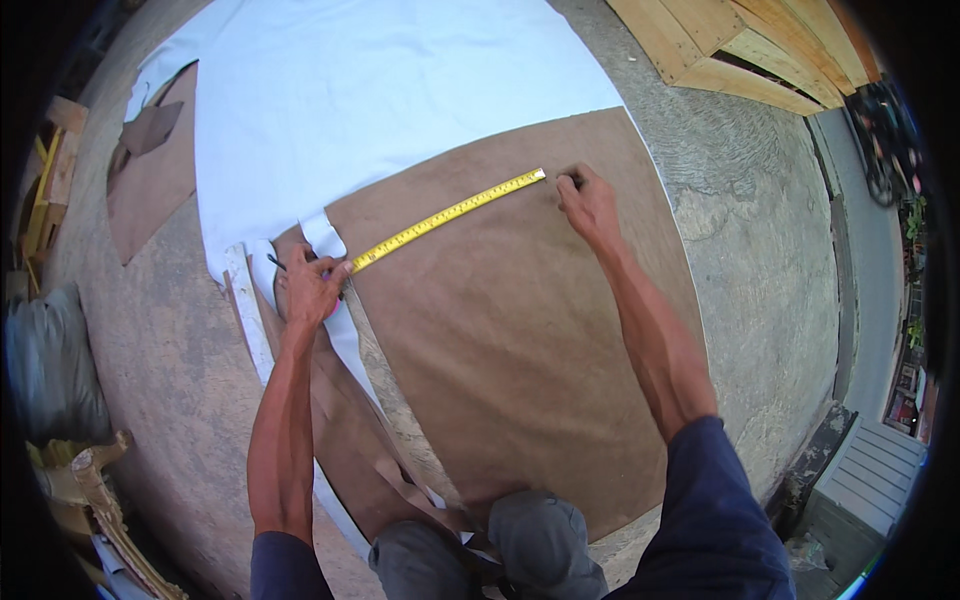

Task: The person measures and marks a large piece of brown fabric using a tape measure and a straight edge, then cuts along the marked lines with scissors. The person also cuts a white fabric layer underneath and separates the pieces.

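Note:
A yellow tape measure (447, 216) lies drawn out across a large brown sheet (510, 330) that looks like leather or fabric. At its left end my left hand (312, 288) is closed on it, with a bit of pink case showing below the fingers. A dark, pen-like stick (276, 261) pokes out beside that hand. My right hand (588, 205) is just beyond the tape's metal tip, apart from it. Its fingers are curled together, and what they hold, if anything, is hidden.
White material (400, 80) spreads past the brown sheet. A pale straight strip (249, 310) and brown offcuts (350, 440) lie on the left, near my knees (540, 540). A wooden crate (740, 50) stands far right, a grey sack (55, 360) at left. The floor (760, 270) is rough.

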A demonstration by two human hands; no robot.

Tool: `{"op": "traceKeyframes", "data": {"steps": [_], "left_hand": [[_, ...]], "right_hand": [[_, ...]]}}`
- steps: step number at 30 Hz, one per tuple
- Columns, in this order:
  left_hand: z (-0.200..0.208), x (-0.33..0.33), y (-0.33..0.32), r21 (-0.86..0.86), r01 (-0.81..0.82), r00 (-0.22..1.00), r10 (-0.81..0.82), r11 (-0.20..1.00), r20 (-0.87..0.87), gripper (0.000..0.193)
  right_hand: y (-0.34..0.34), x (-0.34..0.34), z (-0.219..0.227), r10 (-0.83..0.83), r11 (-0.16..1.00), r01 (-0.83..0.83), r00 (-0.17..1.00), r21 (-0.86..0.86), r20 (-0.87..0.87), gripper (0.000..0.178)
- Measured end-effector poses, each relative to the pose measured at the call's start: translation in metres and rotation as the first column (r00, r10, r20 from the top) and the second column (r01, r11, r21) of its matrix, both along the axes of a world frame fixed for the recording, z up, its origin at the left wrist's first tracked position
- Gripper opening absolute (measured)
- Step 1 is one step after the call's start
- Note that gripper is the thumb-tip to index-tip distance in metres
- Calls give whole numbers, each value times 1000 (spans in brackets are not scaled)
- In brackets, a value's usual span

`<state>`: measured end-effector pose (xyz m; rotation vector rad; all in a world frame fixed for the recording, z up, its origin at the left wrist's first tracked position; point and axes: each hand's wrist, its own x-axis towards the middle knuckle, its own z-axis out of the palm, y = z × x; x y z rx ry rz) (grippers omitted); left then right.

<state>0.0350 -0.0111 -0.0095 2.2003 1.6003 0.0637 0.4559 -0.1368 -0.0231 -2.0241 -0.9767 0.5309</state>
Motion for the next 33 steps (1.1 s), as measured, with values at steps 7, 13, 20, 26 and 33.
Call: {"op": "traceKeyframes", "data": {"steps": [7,13,20,26,33], "left_hand": [[23,-52,-72,127,-303,871,220,944,439,33],[54,-178,-255,-441,-577,446,718,687,534,24],[111,-330,-430,-730,-655,-35,957,196,288,33],[102,-422,-576,-358,-929,2,966,97,258,80],[70,-407,-664,-416,-820,360,920,392,157,64]], "right_hand": [[-227,-136,44,-309,911,205,914,-358,-262,37],[-371,-265,93,-206,920,55,911,-389,-357,25],[-374,-320,154,306,839,-393,913,-377,-270,37],[-442,-316,216,295,917,-288,955,-277,-17,42],[-591,-270,170,-178,958,190,981,-213,73,40]]}}
